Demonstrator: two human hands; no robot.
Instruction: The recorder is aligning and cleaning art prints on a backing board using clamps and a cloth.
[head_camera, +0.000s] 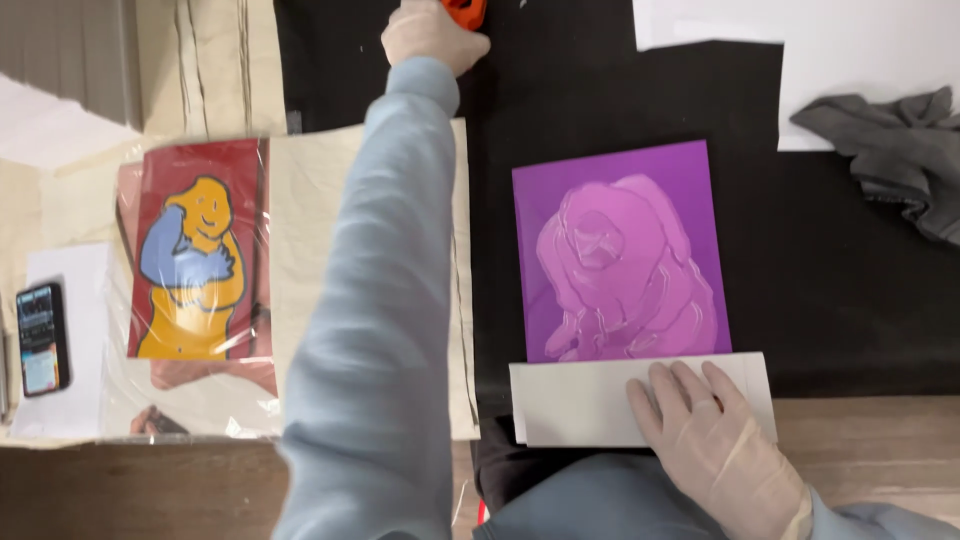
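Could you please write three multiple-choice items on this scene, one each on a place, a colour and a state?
1. Where does the right hand rest?
A. on the white sheet below the purple panel
B. on the phone
C. on the grey cloth

2. What colour is the background of the picture in the clear sleeve?
A. green
B. red
C. white

3. How is the left hand?
A. lying flat and empty
B. out of sight
C. stretched forward, closed on an orange thing

Key: 1 A, the fingers lie flat on the sheet. 2 B, red surrounds the orange and blue figure. 3 C, the hand grips it at the top edge.
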